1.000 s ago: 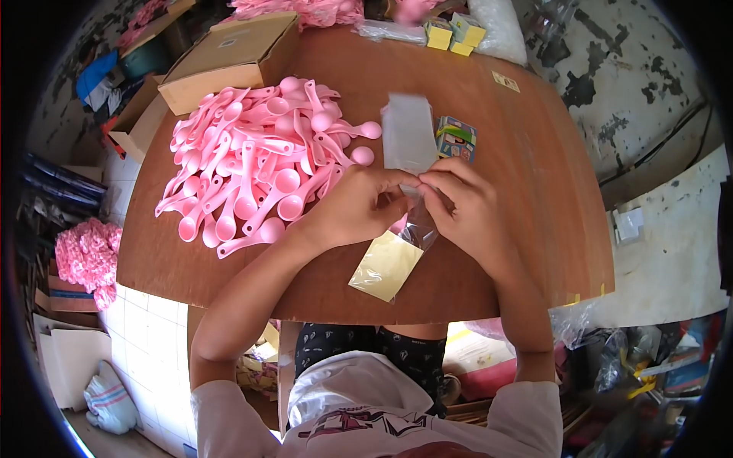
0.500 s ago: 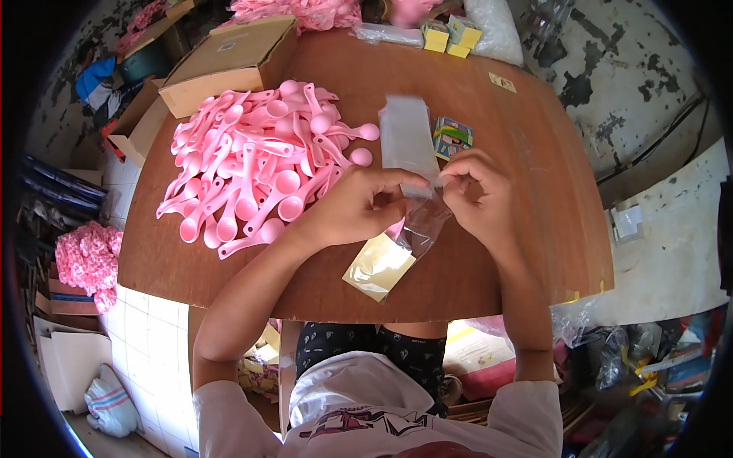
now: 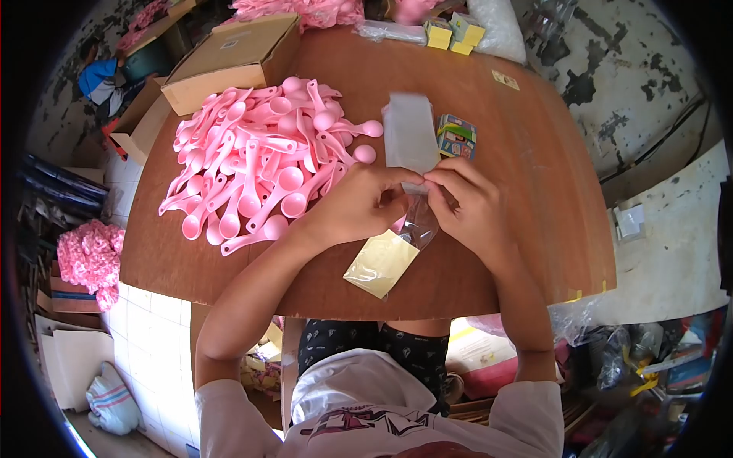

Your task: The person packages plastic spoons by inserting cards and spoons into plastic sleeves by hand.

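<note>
My left hand [image 3: 365, 200] is closed in a pinch on the upper end of a clear plastic bag [image 3: 419, 223]. Inside the bag a pale yellow card [image 3: 381, 263] shows at the lower end, and a bit of pink sits under my left fingers. Fingertips of my right hand [image 3: 467, 208] pinch the same bag end, almost touching the left fingers. A stack of flat clear bags [image 3: 410, 130] lies just beyond both hands. Close to the right hand is a small stack of colourful printed cards [image 3: 456, 137]. Pink measuring spoons [image 3: 252, 156] are heaped left of my left hand.
A cardboard box [image 3: 229, 61] stands behind the spoon heap. Yellow-edged card stacks [image 3: 452, 34] and clear plastic wrap [image 3: 492, 30] lie at the table's far edge. Another person [image 3: 99, 80] is at the far left. Pink bundled material [image 3: 90, 256] lies on the floor side.
My right hand has moved left, bringing its fingertips close to the left ones at the bag's end. The left hand keeps its pinch.
</note>
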Available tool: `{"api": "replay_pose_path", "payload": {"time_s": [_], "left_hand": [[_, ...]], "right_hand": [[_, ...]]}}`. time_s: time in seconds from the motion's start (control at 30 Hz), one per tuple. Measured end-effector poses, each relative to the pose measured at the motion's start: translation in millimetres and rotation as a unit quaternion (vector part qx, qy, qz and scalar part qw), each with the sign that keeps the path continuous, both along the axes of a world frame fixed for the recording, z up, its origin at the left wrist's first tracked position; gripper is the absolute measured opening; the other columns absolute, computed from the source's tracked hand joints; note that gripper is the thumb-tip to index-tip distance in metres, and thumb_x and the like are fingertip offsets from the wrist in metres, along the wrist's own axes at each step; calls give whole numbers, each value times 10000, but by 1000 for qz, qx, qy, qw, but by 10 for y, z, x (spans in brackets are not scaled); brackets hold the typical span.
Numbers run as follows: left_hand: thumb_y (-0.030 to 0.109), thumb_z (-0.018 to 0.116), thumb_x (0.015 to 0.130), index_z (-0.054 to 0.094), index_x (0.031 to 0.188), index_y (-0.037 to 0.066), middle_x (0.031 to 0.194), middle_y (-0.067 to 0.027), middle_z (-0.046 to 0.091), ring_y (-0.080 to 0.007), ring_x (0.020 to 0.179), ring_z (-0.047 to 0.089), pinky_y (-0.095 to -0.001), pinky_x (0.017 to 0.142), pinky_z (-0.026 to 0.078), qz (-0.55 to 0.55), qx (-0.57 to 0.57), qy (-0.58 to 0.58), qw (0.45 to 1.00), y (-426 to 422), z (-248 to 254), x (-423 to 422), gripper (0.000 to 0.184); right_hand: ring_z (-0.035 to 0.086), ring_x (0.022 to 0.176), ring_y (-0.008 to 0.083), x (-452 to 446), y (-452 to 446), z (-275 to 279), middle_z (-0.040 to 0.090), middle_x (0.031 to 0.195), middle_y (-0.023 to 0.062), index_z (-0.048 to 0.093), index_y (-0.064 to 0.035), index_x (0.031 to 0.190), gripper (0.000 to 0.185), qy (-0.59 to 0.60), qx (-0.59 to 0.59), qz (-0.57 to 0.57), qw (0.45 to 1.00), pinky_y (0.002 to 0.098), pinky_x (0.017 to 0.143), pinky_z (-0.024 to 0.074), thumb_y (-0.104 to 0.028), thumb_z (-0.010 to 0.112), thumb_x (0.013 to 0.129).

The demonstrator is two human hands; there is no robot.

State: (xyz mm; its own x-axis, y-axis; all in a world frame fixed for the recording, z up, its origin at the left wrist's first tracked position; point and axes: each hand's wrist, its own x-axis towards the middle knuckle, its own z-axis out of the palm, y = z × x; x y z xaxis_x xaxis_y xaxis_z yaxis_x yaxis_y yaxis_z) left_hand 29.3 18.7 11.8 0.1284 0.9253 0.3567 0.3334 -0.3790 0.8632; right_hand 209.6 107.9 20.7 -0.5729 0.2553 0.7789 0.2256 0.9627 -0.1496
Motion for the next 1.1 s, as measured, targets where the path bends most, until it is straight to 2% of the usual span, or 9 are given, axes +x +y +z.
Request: {"api": "replay_pose_path", "payload": {"time_s": [0.37,0.43,0.5,0.67,0.83,0.9,1.1], "left_hand": [[-49,574,828,647,1122,-11,686,-123,669,-126,578,642,-275,545,494,-11,-1,27,1000,-23,59,34,305],[-52,578,828,649,1123,-8,699,-128,674,-126,583,644,-276,549,496,-12,2,26,1000,-18,48,30,307],[-59,589,829,637,1164,7,694,-73,648,-67,599,577,-241,548,460,-9,1,11,1000,-2,4,21,345],[-51,592,839,629,1169,-11,703,-76,650,-65,608,576,-239,551,462,-6,-1,11,1000,11,-21,20,335],[-47,596,842,626,1169,-18,703,-83,654,-68,612,580,-242,555,466,1,-7,10,1000,18,-30,27,330],[-42,587,812,630,1141,-32,719,-166,675,-174,608,663,-297,577,507,7,-9,22,1000,18,-18,26,332],[-40,585,801,630,1140,-29,703,-172,666,-194,594,661,-307,576,504,12,0,38,999,23,-26,30,342]], "right_hand": [[586,560,221,21,36,-41,599,745,20,586,-78,732,144,8,-30,-4,1000,331,480,458,-36,705,662],[588,560,220,13,47,-54,602,751,20,592,-78,738,143,13,-25,-2,1000,332,480,459,-40,707,662],[590,561,219,4,37,-52,604,757,20,598,-79,744,142,18,-21,1,1000,332,479,460,-45,709,662],[601,570,215,1,-69,-3,612,784,13,641,-89,785,117,-3,-51,-22,998,332,483,472,-68,703,688],[601,567,210,2,-61,-26,609,781,4,645,-96,783,112,-6,-22,-42,999,331,477,469,-84,710,693],[601,565,209,4,-60,-27,607,779,2,644,-98,779,113,-5,-9,-45,999,331,474,467,-88,714,691],[600,571,204,3,-80,-63,602,786,-8,637,-105,765,107,-12,5,-70,997,332,472,465,-89,711,689]]}}
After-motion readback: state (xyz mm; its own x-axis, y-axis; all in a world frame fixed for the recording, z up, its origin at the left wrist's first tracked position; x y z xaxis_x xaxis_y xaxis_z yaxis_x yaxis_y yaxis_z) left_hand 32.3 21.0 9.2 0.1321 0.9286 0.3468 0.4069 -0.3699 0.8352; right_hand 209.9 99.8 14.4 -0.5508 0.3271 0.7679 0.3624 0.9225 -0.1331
